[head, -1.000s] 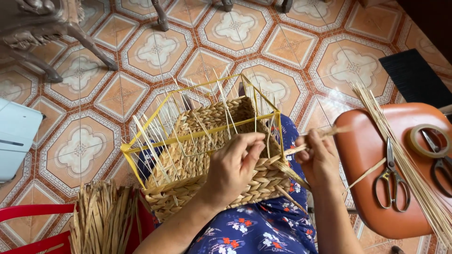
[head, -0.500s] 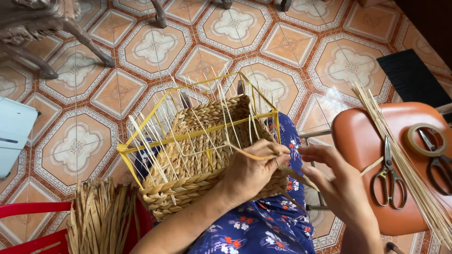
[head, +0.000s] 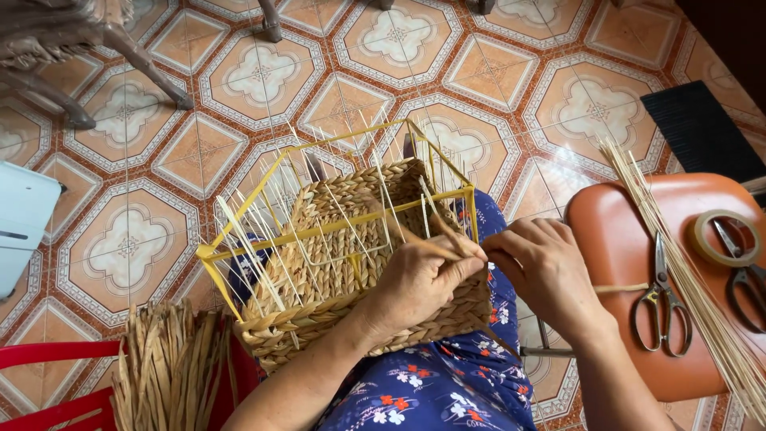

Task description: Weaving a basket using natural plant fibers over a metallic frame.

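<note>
Tan braided-straw basket (head: 343,263), yellow wire frame (head: 239,251); navy red-flowered cloth (head: 447,383); orange plastic stool (head: 630,239); terracotta octagon-patterned floor tiles (head: 255,72).

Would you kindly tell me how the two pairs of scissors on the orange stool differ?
The left scissors lie fully in view, blades closed, pointing away; the right scissors are partly cut off by the picture's edge and angled, their tip inside the tape roll. Both rest on the orange stool.

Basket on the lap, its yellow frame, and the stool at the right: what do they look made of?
Basket: braided dried plant fibre, tan and matt, with visible plaits; seagrass or similar, cannot tell which. Yellow frame: thin rigid rods, probably painted or coated metal wire. Stool: smooth, slightly glossy orange-brown moulded seat, most likely plastic.
</note>
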